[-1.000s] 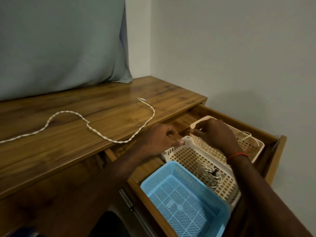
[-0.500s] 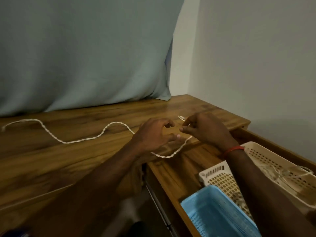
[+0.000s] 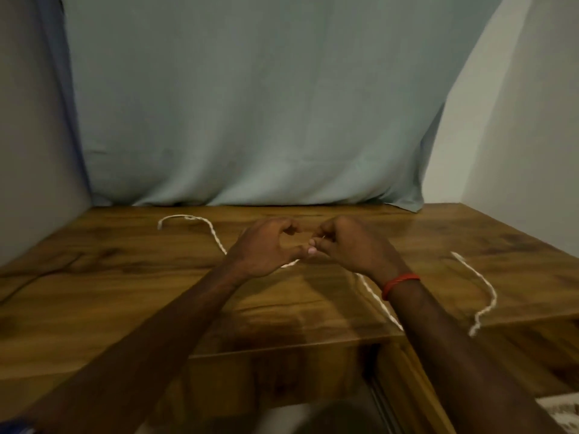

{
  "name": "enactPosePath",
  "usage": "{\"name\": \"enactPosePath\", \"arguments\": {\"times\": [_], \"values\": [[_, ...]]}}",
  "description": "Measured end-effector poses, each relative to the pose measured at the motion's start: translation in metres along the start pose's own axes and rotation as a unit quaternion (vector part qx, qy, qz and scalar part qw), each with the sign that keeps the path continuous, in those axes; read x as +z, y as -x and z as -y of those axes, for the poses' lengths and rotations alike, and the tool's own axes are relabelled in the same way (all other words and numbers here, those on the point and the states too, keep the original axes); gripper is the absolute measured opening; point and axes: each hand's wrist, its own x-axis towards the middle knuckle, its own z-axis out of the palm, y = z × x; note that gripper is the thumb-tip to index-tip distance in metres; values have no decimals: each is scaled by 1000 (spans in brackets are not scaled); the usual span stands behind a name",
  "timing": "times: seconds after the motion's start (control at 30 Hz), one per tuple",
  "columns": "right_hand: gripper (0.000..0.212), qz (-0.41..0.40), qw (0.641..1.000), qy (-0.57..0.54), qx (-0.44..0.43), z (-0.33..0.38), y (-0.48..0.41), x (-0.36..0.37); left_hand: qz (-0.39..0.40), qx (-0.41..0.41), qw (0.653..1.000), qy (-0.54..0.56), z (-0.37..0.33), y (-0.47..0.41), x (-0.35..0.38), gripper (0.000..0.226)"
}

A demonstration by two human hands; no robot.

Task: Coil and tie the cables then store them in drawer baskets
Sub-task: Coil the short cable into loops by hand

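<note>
A white braided cable [image 3: 214, 235] lies in loose curves across the wooden desk top [image 3: 125, 277]. Its left end sits near the back left of the desk, and another stretch of it [image 3: 489, 292] curls over the front edge on the right. My left hand [image 3: 266, 247] and my right hand [image 3: 352, 247] meet at the middle of the desk, fingers curled. My right hand pinches a thin end of the cable between thumb and fingers. My left hand holds the cable close beside it, and a short piece shows under its thumb. Both hands hide the cable between them.
A pale blue cloth [image 3: 250, 104] hangs behind the desk, and a wall closes in on each side. The open drawer's wooden rail [image 3: 407, 386] shows at lower right, with a corner of a white basket [image 3: 560, 415] at the frame's edge.
Both hands left the baskets in the drawer and went to the cable on the desk. The view swung left, so the drawer and its baskets have almost left the frame.
</note>
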Motion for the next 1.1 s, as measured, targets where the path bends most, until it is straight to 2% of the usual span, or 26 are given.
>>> {"name": "enactPosePath", "arguments": {"times": [0.2,0.33,0.47,0.63,0.7,0.83,0.93,1.1], "values": [[21,16,999,-39,-27,39,-49,53,-26,-84,996,-6,77,-1,-34,60],[32,41,997,-49,-31,62,-81,84,-48,-126,991,-9,127,-3,-52,57],[41,54,997,-53,-34,76,-113,115,-101,-157,982,-8,173,-10,-64,68],[61,52,993,-97,-36,88,-137,172,-153,-185,970,-44,224,-20,-69,41],[49,66,992,-100,-48,87,-144,194,-166,-208,962,-61,240,-16,-61,43],[22,69,990,-99,-72,83,-155,213,-105,-241,955,-141,258,-13,-54,50],[21,73,983,-145,-84,77,-156,210,-108,-215,955,-171,259,-15,-59,52],[22,120,952,-251,-125,70,-153,194,-96,-195,959,-183,268,-14,-57,70]]}}
